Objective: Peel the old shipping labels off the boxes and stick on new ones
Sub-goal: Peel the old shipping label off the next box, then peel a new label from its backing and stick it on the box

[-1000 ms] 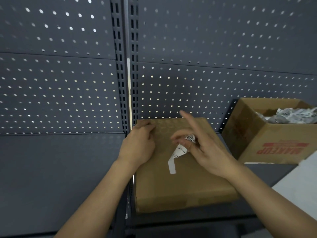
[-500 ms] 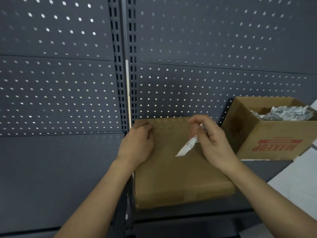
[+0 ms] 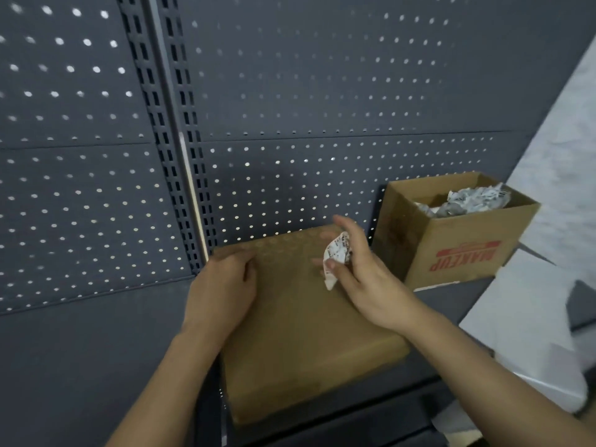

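Between the thumb and fingertips of the right hand (image 3: 364, 279), the old label (image 3: 337, 256) is pinched as a crumpled white wad, with the forefinger left extended above it. One second ago the same label was held as a loose strip hanging from those fingers; it has since been gathered up and balled. No part of it is seen attached to the closed box (image 3: 306, 333) directly beneath the grip, and no label is noted on that box's visible top face. Peeling on this box is therefore judged complete. Disposal of the wad and application of a new label are judged outstanding. No new label is seen.

To the left of the grip, the far left corner of the closed box is held by the left hand (image 3: 222, 291), fingers bent down onto the cardboard, as a second ago. The box is thereby steadied on the dark shelf (image 3: 80, 350).

To the right of the grip and slightly beyond it, an open box (image 3: 451, 253) printed MAKEUP in red is found, near the closed box but apart from it. Crumpled grey-white discarded labels (image 3: 474, 198) are contained in it, heaped toward its far right corner; the fill level cannot be determined. It is judged the likely receptacle for the wad. The contents of the closed box cannot be determined.
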`<state>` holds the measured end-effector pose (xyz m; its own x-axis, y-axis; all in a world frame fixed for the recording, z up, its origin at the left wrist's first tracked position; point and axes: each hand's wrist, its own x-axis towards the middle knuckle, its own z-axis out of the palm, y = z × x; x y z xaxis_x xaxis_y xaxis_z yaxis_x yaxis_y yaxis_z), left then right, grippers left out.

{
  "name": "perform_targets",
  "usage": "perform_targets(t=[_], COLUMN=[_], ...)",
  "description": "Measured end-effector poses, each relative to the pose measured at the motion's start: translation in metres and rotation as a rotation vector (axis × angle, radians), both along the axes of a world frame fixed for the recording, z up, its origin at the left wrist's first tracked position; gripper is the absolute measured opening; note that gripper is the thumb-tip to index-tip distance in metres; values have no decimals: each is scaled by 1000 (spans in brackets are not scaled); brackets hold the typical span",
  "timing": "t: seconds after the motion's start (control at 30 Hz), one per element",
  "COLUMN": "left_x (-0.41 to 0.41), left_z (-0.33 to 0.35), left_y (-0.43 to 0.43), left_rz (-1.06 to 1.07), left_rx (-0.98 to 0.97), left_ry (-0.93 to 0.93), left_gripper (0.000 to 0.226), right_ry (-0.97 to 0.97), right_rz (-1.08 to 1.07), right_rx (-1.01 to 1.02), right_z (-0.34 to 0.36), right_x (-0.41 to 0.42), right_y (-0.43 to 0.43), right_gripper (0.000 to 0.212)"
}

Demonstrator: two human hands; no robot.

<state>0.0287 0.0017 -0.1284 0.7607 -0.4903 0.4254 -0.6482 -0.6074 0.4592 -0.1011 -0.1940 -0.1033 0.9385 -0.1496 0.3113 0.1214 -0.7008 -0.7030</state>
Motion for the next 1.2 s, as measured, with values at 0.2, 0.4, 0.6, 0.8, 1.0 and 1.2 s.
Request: perform_targets(t=[0.2, 0.4, 0.6, 0.8, 1.0, 1.2], left_x=[-16, -44, -69, -99, -133, -162], left_z=[27, 42, 53, 64, 52, 40], left_y=[-23, -71, -110, -145, -194, -233], left_rz=[-152, -303, -403, -313, -315, -331], left_rx=[-98, -89, 35, -69, -18, 33], left_ry=[43, 92, -15, -70, 39, 121], left_gripper=[22, 20, 23, 30, 22, 22], right_ry=[-182, -360, -437, -442, -348, -281], right_rz=[-254, -572, -658, -668, -590, -554], right_rx=[102, 151, 117, 151, 24, -87], right_z=[13, 24, 42, 60, 63, 59], right_x=[-28, -62, -85, -88, -87, -84], right_y=[-6, -46, -100, -155, -200, -239], right_gripper=[37, 37, 34, 28, 30, 35])
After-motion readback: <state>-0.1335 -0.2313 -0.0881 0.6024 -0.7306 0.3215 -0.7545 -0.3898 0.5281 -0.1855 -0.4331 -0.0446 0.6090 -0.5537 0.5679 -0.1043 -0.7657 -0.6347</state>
